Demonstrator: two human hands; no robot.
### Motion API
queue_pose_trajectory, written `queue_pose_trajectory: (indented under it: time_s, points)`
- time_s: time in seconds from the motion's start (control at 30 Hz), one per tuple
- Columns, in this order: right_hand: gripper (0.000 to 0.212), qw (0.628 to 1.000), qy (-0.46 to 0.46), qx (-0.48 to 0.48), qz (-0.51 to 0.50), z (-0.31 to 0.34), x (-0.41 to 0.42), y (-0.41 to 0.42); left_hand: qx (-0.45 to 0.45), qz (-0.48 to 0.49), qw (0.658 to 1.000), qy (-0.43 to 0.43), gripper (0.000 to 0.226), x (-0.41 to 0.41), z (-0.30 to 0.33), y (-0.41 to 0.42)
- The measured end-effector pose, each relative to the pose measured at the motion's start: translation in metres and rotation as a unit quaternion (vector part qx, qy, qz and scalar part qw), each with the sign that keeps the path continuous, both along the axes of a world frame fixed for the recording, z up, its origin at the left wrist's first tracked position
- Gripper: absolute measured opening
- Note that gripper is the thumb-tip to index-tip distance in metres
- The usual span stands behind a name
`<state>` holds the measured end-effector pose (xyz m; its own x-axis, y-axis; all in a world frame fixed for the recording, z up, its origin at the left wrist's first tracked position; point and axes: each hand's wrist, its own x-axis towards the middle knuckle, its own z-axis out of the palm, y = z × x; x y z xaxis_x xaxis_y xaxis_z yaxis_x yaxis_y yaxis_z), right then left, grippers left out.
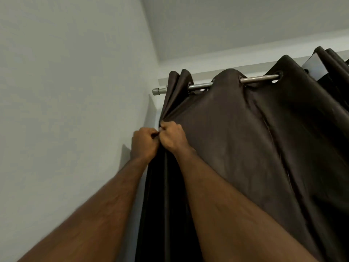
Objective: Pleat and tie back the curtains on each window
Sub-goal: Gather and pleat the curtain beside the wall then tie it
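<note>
Two raised hands meet at the leading edge of a dark brown curtain [236, 140] beside a pale wall [66, 91]: the left hand [144, 144] and right hand [172, 138], fingers curled tight, pinch gathered fabric. Overhead, the curtain hangs by grommets from a metal rod [200, 86], under a white ceiling [236, 25].

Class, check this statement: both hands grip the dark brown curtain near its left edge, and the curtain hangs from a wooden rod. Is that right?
Not quite. The rod is silver metal, not wooden, as the head view shows. The rest holds: the left hand and right hand both grip the dark brown curtain near its left edge.
</note>
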<state>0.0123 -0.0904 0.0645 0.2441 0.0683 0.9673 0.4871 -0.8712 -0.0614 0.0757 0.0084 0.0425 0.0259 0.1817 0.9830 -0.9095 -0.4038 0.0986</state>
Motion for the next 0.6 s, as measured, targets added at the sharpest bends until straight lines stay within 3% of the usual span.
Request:
queue_pose_trajectory:
  time_s: [0.23, 0.37, 0.47, 0.53, 0.6]
  points:
    - [0.022, 0.996, 0.082, -0.010, -0.031, 0.021, 0.019, -0.024, 0.034, -0.047, 0.998, -0.009, 0.016, -0.001, -0.002, -0.001]
    - [0.032, 0.993, 0.110, 0.030, -0.009, 0.008, -0.010, -0.033, 0.014, -0.116, 0.993, 0.019, 0.043, -0.008, -0.007, -0.030]
    - [0.059, 0.985, 0.139, 0.093, 0.045, 0.002, -0.028, -0.040, -0.022, -0.119, 0.992, 0.018, 0.057, -0.018, -0.009, -0.040]
    - [0.057, 0.989, 0.106, 0.100, 0.033, -0.002, -0.037, -0.047, -0.021, -0.098, 0.995, 0.007, 0.039, -0.023, -0.007, -0.042]
    - [0.034, 0.994, -0.026, 0.095, -0.052, -0.003, -0.044, -0.060, -0.025, -0.079, 0.997, -0.004, 0.022, -0.027, -0.004, -0.043]
